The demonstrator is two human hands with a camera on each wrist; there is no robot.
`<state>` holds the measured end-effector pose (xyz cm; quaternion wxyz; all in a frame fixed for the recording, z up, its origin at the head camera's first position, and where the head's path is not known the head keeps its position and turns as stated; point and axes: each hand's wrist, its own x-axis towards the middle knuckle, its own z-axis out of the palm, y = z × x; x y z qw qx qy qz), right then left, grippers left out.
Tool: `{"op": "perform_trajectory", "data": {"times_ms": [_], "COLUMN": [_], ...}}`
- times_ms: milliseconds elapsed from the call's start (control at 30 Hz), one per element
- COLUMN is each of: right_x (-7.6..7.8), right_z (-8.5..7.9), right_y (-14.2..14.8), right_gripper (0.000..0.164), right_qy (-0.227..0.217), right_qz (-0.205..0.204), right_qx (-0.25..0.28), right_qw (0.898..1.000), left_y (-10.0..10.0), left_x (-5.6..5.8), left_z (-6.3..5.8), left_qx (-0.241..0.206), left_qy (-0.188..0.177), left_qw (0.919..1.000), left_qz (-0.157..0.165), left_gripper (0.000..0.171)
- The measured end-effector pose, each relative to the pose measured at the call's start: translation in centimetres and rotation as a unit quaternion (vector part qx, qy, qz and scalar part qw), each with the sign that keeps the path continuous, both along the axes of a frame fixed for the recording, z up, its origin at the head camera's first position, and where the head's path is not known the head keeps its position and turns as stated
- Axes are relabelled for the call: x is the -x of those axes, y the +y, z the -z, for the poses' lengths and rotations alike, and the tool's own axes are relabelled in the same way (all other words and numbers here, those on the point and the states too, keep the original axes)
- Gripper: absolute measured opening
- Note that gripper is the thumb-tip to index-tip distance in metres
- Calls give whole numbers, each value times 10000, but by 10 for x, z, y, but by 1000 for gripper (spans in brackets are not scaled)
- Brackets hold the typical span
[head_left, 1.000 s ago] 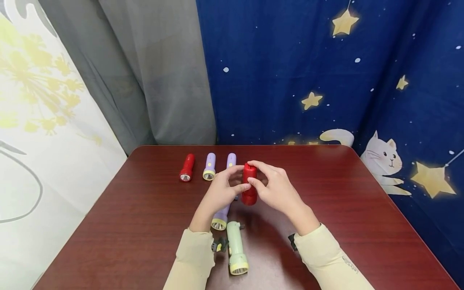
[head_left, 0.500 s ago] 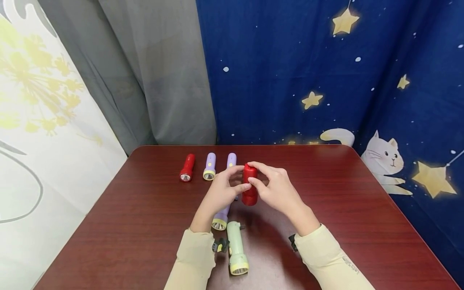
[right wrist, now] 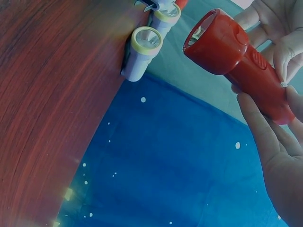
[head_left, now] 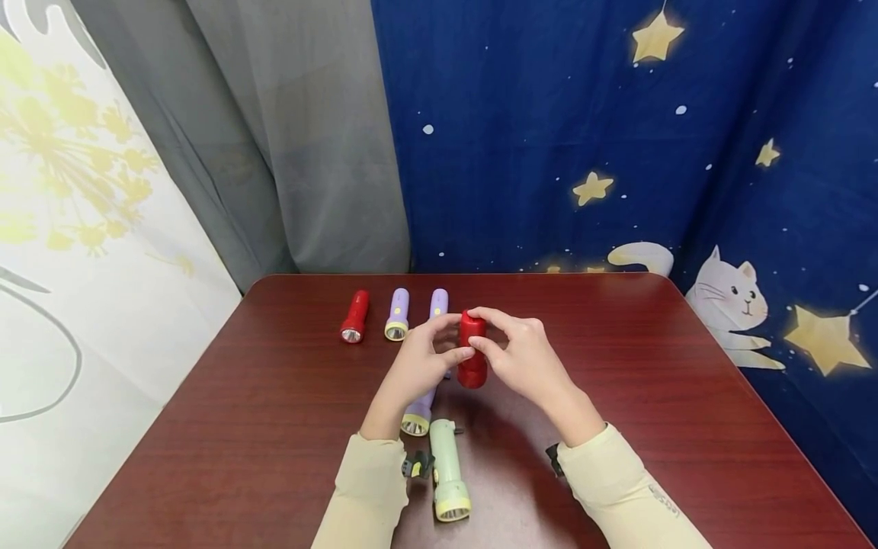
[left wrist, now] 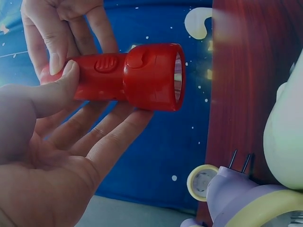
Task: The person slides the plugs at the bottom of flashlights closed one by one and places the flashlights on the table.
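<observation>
Both hands hold a red flashlight [head_left: 472,372] above the table, its lens end pointing down. My left hand [head_left: 420,360] grips it from the left, thumb on the body near the tail. From the other side, my right hand [head_left: 527,357] pinches the tail end between thumb and fingers. A side switch and the wide head of the red flashlight [left wrist: 151,78] show in the left wrist view. Its lens faces the upper left in the right wrist view. Below my left hand lies a purple flashlight [head_left: 417,415], partly hidden by that hand; a pale green flashlight [head_left: 447,469] lies nearer.
Along the back of the dark red table [head_left: 274,427] lie another red flashlight [head_left: 356,314], a small purple flashlight [head_left: 397,311] and a second small purple one [head_left: 439,302], partly covered by my left hand. Two metal prongs [left wrist: 240,161] stick out near the purple flashlight. Curtains hang behind.
</observation>
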<state>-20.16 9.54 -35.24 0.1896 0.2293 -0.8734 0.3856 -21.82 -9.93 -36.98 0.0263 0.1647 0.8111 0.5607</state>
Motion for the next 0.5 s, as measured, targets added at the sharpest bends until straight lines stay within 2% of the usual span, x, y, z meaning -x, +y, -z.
{"op": "perform_trajectory", "data": {"times_ms": [500], "right_x": [0], "right_z": [-1], "right_y": [1], "right_gripper": [35], "right_qy": [54], "right_qz": [-29], "right_qx": [288], "right_qw": [9996], "left_y": [1], "left_x": [-1], "left_z": [-2], "left_qx": [-38], "left_qy": [73], "left_qw": [10000], "left_qz": [-23], "left_gripper": [51]}}
